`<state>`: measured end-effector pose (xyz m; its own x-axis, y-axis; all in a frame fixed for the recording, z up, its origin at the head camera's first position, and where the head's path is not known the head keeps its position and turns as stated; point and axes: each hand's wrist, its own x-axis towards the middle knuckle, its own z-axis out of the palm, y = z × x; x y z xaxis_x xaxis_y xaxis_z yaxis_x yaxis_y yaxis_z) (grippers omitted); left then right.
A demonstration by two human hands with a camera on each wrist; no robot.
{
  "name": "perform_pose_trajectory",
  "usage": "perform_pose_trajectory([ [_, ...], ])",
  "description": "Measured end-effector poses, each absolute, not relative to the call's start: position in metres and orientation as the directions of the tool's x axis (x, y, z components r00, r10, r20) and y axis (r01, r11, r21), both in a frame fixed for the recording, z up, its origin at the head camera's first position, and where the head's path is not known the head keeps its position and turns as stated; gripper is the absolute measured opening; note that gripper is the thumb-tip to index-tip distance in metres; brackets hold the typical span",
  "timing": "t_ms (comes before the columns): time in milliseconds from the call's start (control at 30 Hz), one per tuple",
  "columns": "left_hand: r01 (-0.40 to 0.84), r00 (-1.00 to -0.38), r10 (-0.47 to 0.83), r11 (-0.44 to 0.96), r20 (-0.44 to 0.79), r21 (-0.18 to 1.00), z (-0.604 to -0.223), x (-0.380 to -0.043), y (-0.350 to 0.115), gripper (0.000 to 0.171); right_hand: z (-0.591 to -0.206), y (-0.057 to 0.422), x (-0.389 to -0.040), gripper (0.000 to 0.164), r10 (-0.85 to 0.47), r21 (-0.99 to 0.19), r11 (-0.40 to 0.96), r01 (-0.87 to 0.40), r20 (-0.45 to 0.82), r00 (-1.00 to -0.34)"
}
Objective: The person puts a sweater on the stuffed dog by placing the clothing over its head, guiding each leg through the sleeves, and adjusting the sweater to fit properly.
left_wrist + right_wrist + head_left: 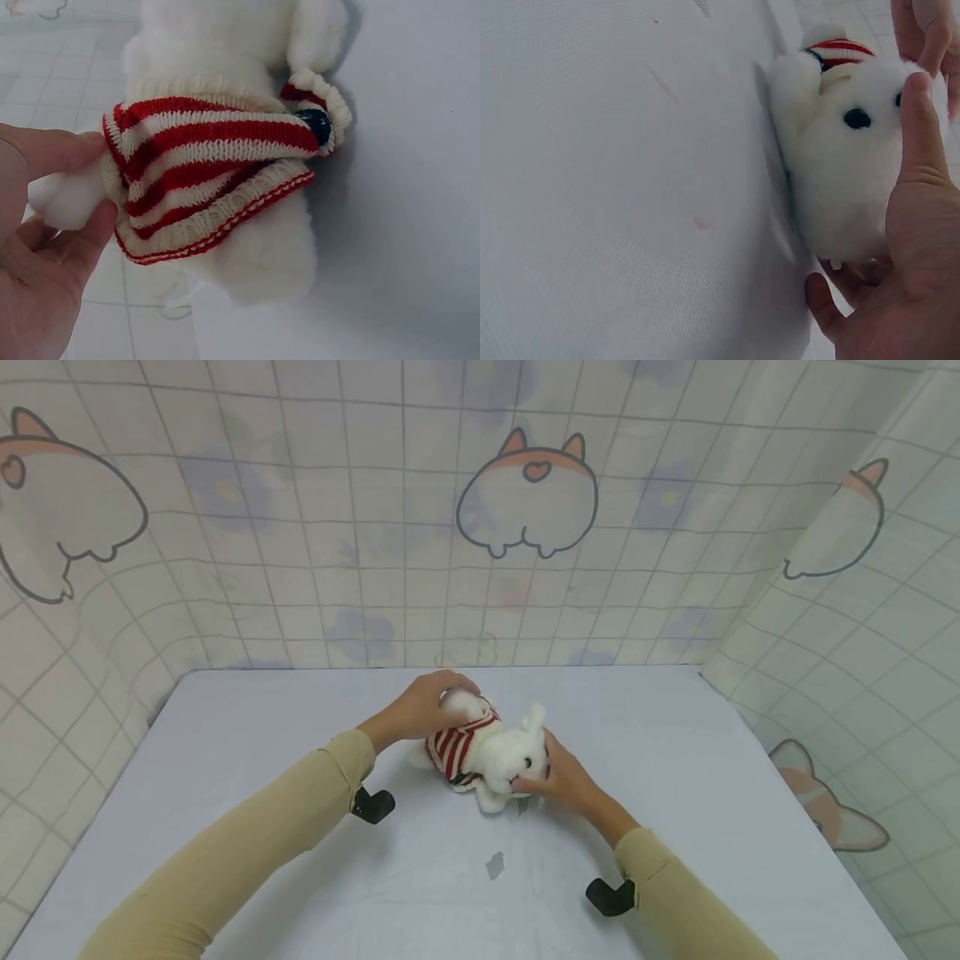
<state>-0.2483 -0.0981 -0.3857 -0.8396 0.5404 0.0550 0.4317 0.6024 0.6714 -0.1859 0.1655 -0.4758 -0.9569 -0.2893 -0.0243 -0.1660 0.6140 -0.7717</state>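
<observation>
A white plush toy (510, 758) lies on its side on the table, dressed in a red-and-cream striped knitted sweater (217, 139). My left hand (423, 706) is at its body end. In the left wrist view, that thumb and fingers pinch the sweater's edge around a rounded white limb (71, 201). My right hand (566, 775) holds the toy's head (847, 180) at the other end. Its thumb presses beside the dark eyes, while the other fingers go round behind the head, partly hidden. A small sleeve with a navy band (319, 124) sticks out from the sweater.
The toy rests on a table (315, 893) with a pale cover. Behind and at both sides hangs a white grid-patterned curtain (360, 568) with cartoon corgi prints. A small grey patch (495, 865) marks the cover in front of the toy.
</observation>
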Motion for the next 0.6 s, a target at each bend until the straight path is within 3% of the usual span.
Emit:
perform_pose_trajectory([
  [300, 0.415, -0.862, 0.502, 0.607, 0.078, 0.678, -0.388, -0.247, -0.101, 0.032, -0.481, 0.161, -0.184, 0.089, -0.320, -0.776, 0.585, -0.236, 0.046, -0.946],
  [600, 0.323, -0.908, 0.413, 0.587, 0.068, 0.742, -0.391, -0.251, -0.109, 0.032, -0.459, 0.165, -0.193, 0.091, -0.261, -0.762, 0.605, -0.232, 0.085, -0.962],
])
